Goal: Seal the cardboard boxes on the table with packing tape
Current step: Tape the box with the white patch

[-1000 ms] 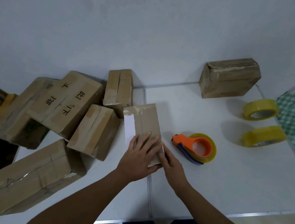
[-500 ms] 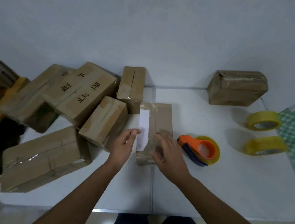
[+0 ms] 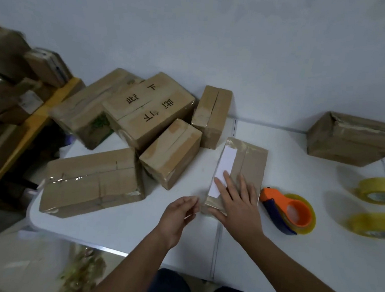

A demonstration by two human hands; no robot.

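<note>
Beside the tape dispenser [image 3: 287, 212], right hand [image 3: 240, 201] presses flat on the labelled box [image 3: 252, 159], smoothing tape; left hand [image 3: 178, 214] hovers relaxed, empty; next likely moving this box aside

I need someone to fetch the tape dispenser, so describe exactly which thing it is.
On the white table, look right of the box with the white label under the right hand. The tape dispenser lies there: orange and blue, holding a yellowish roll, unlike the two bare tape rolls farther right.

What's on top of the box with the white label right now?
On the box lie a white label and the right hand, pressed flat on its near end. The hand hides part of the label; the contents are unseen.
</note>
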